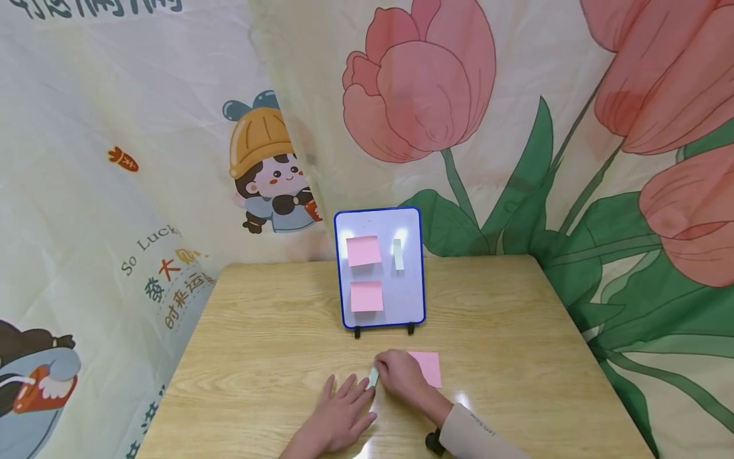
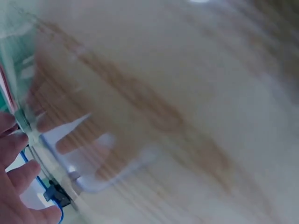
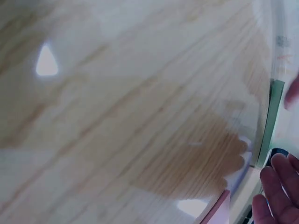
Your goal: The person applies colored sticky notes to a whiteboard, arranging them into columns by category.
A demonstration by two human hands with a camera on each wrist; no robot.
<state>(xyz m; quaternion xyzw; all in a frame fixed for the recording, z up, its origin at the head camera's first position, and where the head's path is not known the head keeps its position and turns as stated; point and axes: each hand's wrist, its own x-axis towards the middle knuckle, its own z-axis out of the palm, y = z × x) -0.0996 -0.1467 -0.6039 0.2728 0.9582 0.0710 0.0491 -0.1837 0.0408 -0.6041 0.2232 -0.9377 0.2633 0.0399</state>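
A narrow pale green sticky note pad [image 1: 373, 377] lies on the table between the hands. The right hand [image 1: 401, 375] pinches its far end with thumb and curled fingers. With fingers spread, the left hand [image 1: 339, 415] lies low over the table, its fingertips at the pad's near end. In the right wrist view the green pad [image 3: 272, 123] appears edge-on beside the right hand [image 3: 279, 191]. The left hand [image 2: 18, 186] shows at the edge of the left wrist view. Partly behind the right hand is a pink sticky note pad [image 1: 429, 368].
A blue-framed whiteboard [image 1: 401, 299] stands upright on black feet beyond the hands. On it are two pink sticky notes [image 1: 364, 250] at left and a pale green strip [image 1: 398, 254] at upper right. A printed cloth [image 1: 298, 38] hangs behind the wooden table [image 1: 258, 319].
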